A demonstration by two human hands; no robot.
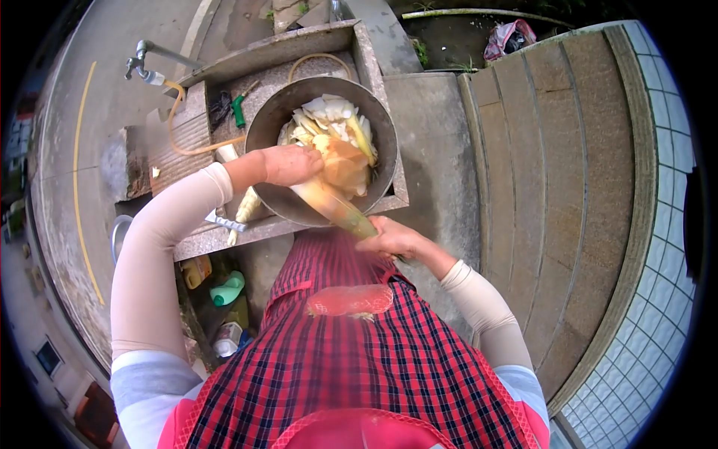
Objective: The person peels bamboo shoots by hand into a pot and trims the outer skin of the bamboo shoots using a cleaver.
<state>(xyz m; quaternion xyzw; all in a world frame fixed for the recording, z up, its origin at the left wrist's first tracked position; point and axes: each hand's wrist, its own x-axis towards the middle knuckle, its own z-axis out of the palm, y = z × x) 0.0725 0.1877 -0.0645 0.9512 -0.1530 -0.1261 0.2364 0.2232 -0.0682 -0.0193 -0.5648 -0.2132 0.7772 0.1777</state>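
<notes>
A large metal pot point(260, 123) rests on the sink ledge, holding pale yellow-white pieces point(329, 108) that look like bamboo shoot. My right hand point(390, 238) grips the greenish end of a long bamboo shoot point(329, 203) below the pot's near rim. The shoot slants up and left across that rim. Over the pot's left side, my left hand point(290, 165) is closed near the shoot's upper end; its fingertips point into the pot, and what they hold is hidden. A broad tan sheath point(345, 170) lies beside these fingers. Left of the pot is a pale peeled shoot point(247, 205).
A tap point(138, 61) with a yellow hose point(176, 123) stands at the sink's left. In the stone sink point(366, 52) lies a green-handled tool point(238, 111). Bottles, one green point(227, 289), stand below. Steps point(538, 187) rise on the right.
</notes>
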